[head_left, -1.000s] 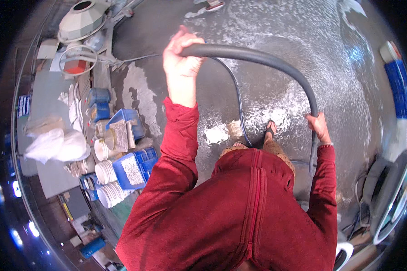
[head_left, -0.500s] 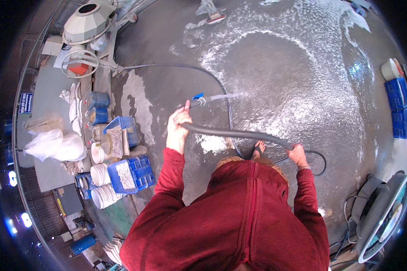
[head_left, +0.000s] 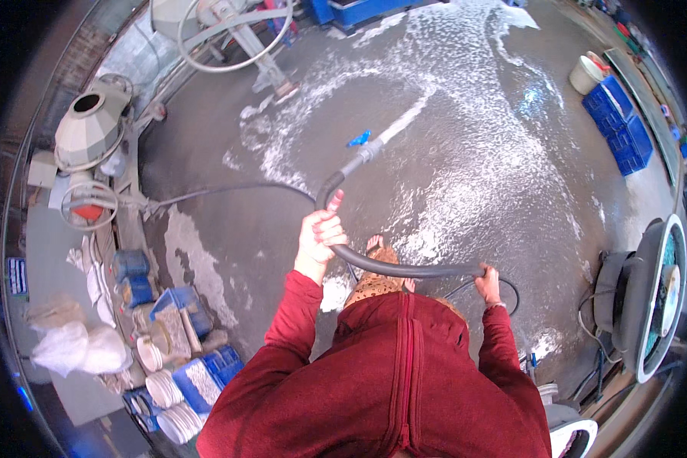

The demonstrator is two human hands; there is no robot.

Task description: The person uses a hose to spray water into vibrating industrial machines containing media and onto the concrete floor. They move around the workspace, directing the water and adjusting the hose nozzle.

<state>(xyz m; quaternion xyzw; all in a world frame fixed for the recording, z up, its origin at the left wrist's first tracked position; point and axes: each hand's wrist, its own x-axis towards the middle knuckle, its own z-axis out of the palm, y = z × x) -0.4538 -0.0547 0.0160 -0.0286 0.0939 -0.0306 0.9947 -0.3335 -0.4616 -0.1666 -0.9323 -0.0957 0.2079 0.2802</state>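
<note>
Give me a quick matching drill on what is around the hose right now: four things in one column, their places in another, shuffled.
Things:
1. left hand
2. right hand
3. blue valve handle
4. stacked white plates

Places:
A. near the hose's spraying end
B. lower left, beside the blue crates
C. gripping the grey hose at its bend, nearer the nozzle
D. holding the hose farther back, close to the body

Pairs: 1-C, 2-D, 3-A, 4-B
</note>
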